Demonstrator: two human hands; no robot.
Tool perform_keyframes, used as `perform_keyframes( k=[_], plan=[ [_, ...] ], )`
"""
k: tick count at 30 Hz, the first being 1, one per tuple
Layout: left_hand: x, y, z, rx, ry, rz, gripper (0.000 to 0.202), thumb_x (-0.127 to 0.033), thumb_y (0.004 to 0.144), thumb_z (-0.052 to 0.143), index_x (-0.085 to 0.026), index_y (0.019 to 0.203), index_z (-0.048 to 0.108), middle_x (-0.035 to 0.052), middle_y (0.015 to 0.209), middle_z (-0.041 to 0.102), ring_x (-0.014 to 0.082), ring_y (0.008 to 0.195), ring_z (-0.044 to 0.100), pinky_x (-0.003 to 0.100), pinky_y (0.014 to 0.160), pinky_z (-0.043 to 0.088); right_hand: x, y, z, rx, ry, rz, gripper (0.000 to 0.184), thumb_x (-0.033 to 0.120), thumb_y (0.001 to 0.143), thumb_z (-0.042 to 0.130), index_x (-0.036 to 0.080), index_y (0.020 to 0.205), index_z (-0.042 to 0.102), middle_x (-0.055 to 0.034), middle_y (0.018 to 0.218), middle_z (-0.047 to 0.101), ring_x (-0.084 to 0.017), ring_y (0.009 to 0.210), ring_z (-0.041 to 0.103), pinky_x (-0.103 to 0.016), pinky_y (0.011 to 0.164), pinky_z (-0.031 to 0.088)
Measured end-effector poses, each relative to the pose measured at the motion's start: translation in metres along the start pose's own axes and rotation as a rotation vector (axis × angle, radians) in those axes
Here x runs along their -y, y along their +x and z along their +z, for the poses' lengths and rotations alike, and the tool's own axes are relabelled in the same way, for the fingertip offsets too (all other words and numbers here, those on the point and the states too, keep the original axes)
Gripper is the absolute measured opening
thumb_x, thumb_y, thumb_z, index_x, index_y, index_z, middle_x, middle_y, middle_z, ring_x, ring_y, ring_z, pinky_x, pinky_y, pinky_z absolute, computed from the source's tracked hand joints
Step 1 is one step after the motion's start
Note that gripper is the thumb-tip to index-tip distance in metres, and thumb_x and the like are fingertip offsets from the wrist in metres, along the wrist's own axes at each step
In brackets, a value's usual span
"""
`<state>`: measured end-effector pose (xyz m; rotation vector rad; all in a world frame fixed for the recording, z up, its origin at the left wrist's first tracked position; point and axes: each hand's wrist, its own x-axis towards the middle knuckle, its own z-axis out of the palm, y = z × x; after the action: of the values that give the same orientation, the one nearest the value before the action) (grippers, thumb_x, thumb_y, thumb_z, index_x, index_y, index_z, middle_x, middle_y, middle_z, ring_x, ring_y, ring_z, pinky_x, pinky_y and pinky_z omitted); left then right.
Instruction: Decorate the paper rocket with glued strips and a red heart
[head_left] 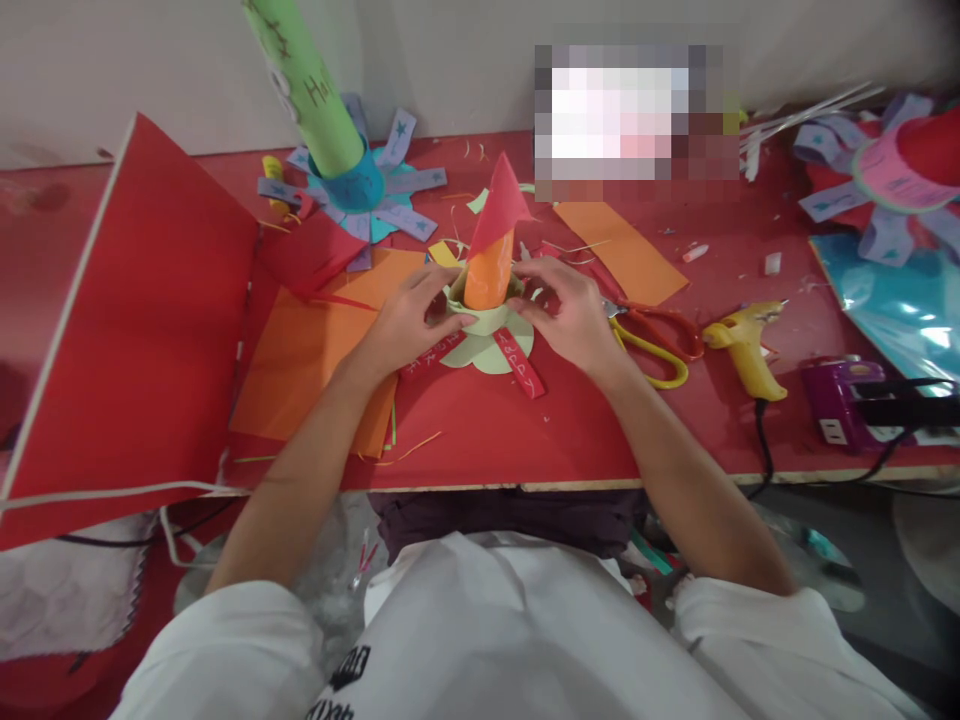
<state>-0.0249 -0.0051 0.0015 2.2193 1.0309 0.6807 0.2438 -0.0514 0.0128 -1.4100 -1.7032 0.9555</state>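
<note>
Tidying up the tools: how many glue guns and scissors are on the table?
2: one yellow glue gun right of the right hand, and one pair of red-and-yellow scissors between them. Others may hide under paper.

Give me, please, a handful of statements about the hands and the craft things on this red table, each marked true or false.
1. Both hands touch the pale green ring at the foot of the orange paper tube. True: the left hand and the right hand sit on either side of it.
2. The right hand holds the scissors. False: they lie on the table, just right of that hand.
3. The yellow glue gun lies right of the scissors. True.
4. A blue cone tops the orange paper tube. False: the cone is red.
5. The tall green tube stands at the table's near edge. False: it stands at the back left.
</note>
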Motion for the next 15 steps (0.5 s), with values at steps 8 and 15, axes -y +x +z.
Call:
perform_keyframes(
  k=[8, 15],
  plan=[
    [-0.026, 0.0, -0.008, 0.099, -0.333, -0.124, 0.076, -0.058, 0.081, 0.082, -0.021, 0.142, 0.054, 0.0106, 0.143, 0.054, -0.0018, 0.095, 0.064, 0.004, 0.076, 0.057, 0.009, -0.002, -0.002, -0.018, 0.077, 0.052, 0.064, 0.062, 0.095, 0.05, 0.021, 0.143, 0.058, 0.0004, 0.14, 0.053, 0.015, 0.114, 0.056, 0.004, 0.101, 0.054],
    [-0.029, 0.005, 0.005, 0.051, -0.402, -0.143, 0.085, -0.057, 0.082, 0.081, -0.029, 0.153, 0.042, 0.0059, 0.129, 0.057, -0.004, 0.087, 0.064, 0.004, 0.074, 0.058, 0.014, 0.0, -0.003, -0.071, 0.251, 0.033, 0.059, 0.056, 0.095, 0.052, 0.016, 0.138, 0.054, -0.0003, 0.14, 0.052, 0.015, 0.124, 0.056, 0.009, 0.105, 0.055]
  ],
)
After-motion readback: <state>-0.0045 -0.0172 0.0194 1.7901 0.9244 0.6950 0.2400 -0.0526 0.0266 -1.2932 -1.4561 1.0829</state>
